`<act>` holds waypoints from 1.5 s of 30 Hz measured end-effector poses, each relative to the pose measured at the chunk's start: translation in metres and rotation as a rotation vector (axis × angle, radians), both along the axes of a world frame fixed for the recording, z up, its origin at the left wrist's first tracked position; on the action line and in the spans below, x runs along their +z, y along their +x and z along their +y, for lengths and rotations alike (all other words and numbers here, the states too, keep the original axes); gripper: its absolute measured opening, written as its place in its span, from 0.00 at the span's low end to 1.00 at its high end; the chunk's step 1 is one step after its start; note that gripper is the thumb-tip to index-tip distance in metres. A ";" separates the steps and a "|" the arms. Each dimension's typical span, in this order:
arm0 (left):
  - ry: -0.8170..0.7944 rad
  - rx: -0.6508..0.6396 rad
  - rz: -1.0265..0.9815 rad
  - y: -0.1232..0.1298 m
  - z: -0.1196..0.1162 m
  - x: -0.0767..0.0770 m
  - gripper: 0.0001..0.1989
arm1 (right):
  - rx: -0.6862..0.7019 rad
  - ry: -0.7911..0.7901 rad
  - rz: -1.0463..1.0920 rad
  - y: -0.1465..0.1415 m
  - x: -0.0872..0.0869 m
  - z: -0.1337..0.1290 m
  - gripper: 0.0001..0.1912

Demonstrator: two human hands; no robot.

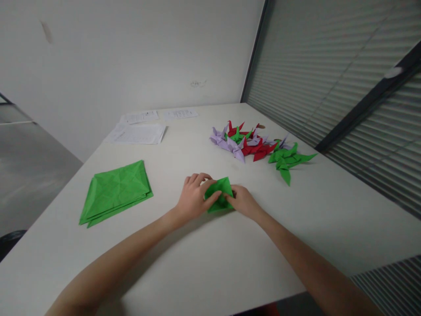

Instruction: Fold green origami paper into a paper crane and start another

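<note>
A small folded piece of green origami paper (pixel 225 186) is between my two hands, near the middle of the white table (pixel 197 263). On its left side, my left hand (pixel 194 196) grips it, with thumb and fingers on the folded layers. My right hand (pixel 244 201) pinches the paper's right edge, fingers curled. Both thumbs press near the centre of the piece, and some fingertips are hidden behind it. To the left lies a stack of creased green paper sheets (pixel 116 188), apart from my hands.
Several folded paper cranes in purple, red and green (pixel 259 147) lie clustered at the right back. Printed papers (pixel 140 134) rest at the far left of the table. A wall is behind, and window blinds (pixel 329 66) run along the right edge.
</note>
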State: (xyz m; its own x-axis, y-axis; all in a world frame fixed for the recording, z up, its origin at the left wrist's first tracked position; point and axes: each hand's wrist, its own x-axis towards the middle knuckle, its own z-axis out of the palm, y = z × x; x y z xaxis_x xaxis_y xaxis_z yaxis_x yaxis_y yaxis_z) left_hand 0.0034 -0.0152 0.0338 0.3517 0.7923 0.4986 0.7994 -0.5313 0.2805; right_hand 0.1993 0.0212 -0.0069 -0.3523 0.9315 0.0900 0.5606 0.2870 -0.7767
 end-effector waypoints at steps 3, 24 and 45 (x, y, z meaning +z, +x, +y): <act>0.074 -0.152 0.159 0.009 -0.017 0.011 0.21 | -0.072 0.014 0.108 -0.001 -0.003 0.002 0.10; 0.215 -0.201 0.515 0.013 -0.013 -0.022 0.06 | -0.160 -0.060 0.140 0.008 -0.006 0.010 0.21; 0.122 -0.225 0.558 -0.010 0.006 0.001 0.12 | 0.321 0.453 -0.410 0.009 -0.002 0.001 0.12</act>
